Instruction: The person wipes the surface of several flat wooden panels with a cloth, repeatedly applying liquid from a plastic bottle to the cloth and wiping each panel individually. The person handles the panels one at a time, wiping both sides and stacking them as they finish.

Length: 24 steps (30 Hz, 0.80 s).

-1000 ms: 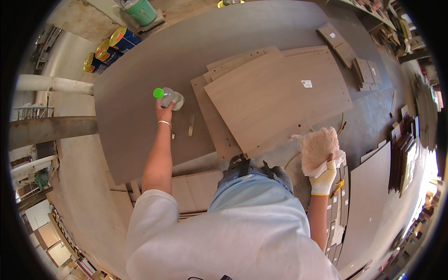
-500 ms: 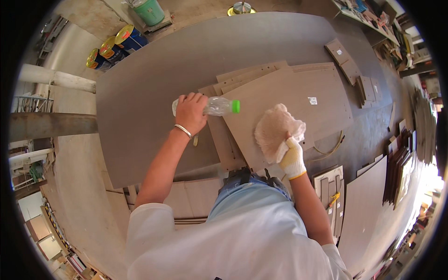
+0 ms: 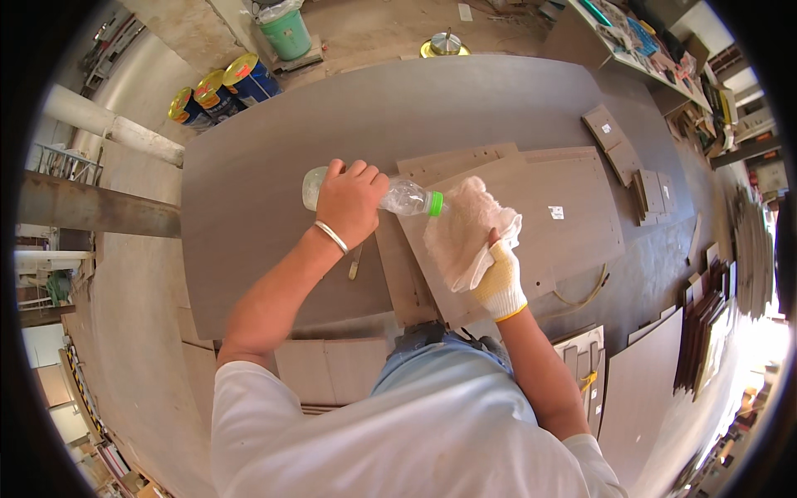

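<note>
My bare left hand [image 3: 350, 201] is wrapped round a clear plastic bottle [image 3: 405, 197] with a green cap, held on its side and tipped slightly down toward the right. The cap end reaches the edge of a pale pinkish fluffy cloth [image 3: 466, 226]; whether they touch I cannot tell. My right hand [image 3: 501, 278], in a white knitted glove with a bare thumb tip, grips the lower right of the cloth. Both hands are above a flat brown panel [image 3: 515, 191] with a white label, stacked over other panels on a large grey-brown board [image 3: 274, 216].
Smaller panels [image 3: 610, 143] lie at the board's right. Several blue cans with yellow lids [image 3: 249, 79] and a green bucket [image 3: 286, 35] stand beyond the left far edge. More boards [image 3: 647, 357] lean on the right. A thin cord [image 3: 585, 295] curls beside the panels.
The cloth and right hand have moved left toward the bottle. The bottle has shifted slightly right and tilted cap-down, bringing its cap to the cloth. The camera view has shifted a little.
</note>
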Motion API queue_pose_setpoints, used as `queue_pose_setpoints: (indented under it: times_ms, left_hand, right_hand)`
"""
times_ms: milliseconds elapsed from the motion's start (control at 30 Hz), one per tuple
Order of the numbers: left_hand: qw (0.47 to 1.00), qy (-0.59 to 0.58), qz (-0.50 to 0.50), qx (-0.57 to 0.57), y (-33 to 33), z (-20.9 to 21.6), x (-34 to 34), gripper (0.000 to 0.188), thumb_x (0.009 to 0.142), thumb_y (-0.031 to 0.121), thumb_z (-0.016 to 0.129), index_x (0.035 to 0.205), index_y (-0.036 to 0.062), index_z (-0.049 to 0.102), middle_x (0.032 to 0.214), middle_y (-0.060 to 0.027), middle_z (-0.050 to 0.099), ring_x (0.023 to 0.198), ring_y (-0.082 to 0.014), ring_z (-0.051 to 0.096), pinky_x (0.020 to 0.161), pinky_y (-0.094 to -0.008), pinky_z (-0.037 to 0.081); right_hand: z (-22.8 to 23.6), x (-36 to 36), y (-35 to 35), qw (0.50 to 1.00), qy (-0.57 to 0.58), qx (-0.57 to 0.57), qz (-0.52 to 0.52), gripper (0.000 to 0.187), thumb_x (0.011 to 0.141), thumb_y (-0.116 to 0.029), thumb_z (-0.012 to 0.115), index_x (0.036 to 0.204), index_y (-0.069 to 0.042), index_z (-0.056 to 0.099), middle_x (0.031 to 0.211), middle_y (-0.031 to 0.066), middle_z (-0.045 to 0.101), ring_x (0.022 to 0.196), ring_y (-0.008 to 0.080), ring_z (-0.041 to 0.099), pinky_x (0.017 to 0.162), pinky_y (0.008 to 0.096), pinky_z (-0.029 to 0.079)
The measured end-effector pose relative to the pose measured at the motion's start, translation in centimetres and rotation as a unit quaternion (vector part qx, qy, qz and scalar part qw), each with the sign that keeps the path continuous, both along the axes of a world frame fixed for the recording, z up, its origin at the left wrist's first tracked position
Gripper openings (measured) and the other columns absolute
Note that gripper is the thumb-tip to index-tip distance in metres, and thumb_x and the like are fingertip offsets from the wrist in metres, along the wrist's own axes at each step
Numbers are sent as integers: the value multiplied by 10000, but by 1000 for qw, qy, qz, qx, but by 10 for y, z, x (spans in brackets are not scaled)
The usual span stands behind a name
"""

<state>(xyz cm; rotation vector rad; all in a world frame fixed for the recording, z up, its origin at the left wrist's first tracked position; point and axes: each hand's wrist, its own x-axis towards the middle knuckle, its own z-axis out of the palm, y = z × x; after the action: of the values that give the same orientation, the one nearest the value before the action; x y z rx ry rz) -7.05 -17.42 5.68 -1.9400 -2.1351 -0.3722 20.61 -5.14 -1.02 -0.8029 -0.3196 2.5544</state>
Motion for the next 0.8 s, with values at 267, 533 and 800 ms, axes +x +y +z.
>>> queue_pose_setpoints:
  times_ms: [267, 533, 800]
  left_hand:
    - [1000, -18, 14, 1, -40, -23, -9, 299, 651, 12, 789, 894, 102, 641, 921, -31, 643, 944, -255, 608, 931, -444, 444]
    - [970, -125, 183, 97, -52, -100, -16, 451, 679, 80, 879, 1099, 96, 716, 1121, -54, 713, 1158, -319, 634, 1082, -477, 444]
    - [719, -504, 418, 233, -102, -280, -74, 571, 801, 103, 911, 1313, 19, 671, 1307, -148, 707, 1282, -314, 641, 1111, -446, 484]
  right_hand:
    - [15, -24, -2, 997, 73, -39, -1, 667, 1054, -339, 658, 1622, -115, 389, 1570, 186, 531, 1410, 431, 540, 1191, 618, 448]
    - [-11, -37, -17, 987, 106, -112, 38, 684, 1057, -334, 672, 1630, -130, 361, 1584, 190, 500, 1438, 444, 504, 1200, 643, 419]
    - [-32, 45, -11, 992, -47, -114, 4, 632, 1067, -291, 655, 1596, -51, 405, 1543, 199, 547, 1408, 414, 546, 1182, 604, 460]
